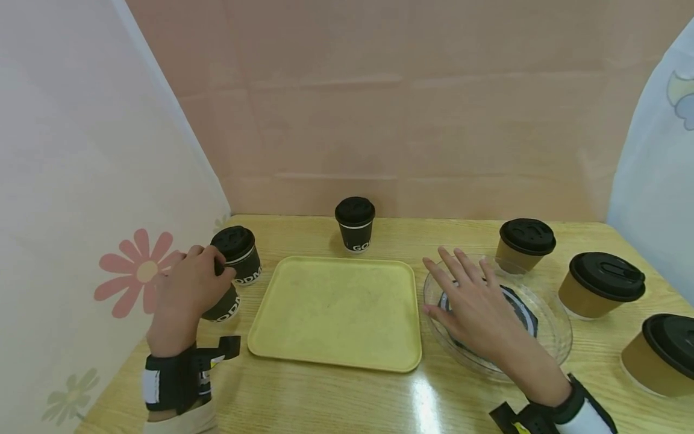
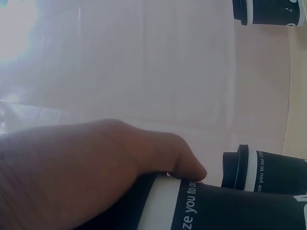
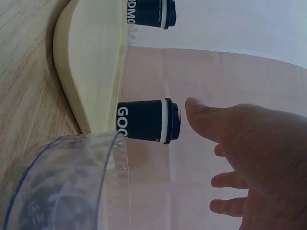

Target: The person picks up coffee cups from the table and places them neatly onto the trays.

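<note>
My left hand [image 1: 190, 286] holds a black lidded paper coffee cup [image 1: 223, 306] at the left of the table, its fingers bent over the lid. In the left wrist view the thumb lies along the top of that cup [image 2: 244, 208], near the lid and the white band. Just behind stands a second black coffee cup [image 1: 245, 260]. My right hand [image 1: 479, 310], fingers spread, hovers over a clear round plastic bowl [image 1: 561, 337] with a dark and white octagonal pattern. Nothing is between its fingers in the right wrist view.
A yellow rectangular tray [image 1: 336, 313] lies between the hands. Behind it stands another black cup [image 1: 356, 226]. On the right are three brown cups with black lids, a far one [image 1: 520, 253], a middle one [image 1: 588, 295] and a near one [image 1: 650, 364]. Cloth walls enclose the table.
</note>
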The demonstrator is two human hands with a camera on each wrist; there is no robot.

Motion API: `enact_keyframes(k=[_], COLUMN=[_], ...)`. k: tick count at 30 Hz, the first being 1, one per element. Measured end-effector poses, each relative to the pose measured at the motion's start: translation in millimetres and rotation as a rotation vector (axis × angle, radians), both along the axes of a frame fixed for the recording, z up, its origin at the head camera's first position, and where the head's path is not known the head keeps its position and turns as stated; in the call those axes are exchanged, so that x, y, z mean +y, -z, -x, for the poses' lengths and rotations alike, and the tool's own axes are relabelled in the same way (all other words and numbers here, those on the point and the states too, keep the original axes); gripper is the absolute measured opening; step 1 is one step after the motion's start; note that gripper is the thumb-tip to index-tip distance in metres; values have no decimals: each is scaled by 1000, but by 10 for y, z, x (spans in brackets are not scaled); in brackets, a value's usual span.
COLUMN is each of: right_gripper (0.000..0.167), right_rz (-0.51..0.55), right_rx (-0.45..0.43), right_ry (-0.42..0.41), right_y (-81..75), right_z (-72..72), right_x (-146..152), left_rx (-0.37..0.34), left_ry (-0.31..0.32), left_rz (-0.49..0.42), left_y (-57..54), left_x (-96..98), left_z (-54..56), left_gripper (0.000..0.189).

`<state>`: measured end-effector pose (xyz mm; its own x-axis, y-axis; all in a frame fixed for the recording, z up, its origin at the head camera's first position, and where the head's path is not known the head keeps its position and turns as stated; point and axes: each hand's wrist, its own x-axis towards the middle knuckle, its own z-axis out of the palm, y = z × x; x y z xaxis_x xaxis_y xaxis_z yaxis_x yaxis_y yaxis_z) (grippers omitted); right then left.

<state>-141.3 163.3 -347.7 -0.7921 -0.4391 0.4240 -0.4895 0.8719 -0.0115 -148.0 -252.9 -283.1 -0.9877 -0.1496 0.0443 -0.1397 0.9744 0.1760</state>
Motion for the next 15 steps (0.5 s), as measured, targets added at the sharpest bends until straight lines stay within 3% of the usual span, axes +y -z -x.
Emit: enact_keyframes(k=[15], right_gripper=[74], right_rz=[-10], right_rx=[-15], right_ry=[-4], right_y=[34], right_z=[-1], right_x=[-35], left_rx=[55], left_ry=[35], left_rz=[-19], left_y=[-17], left_x=[138], left_z=[5], left_gripper=[37])
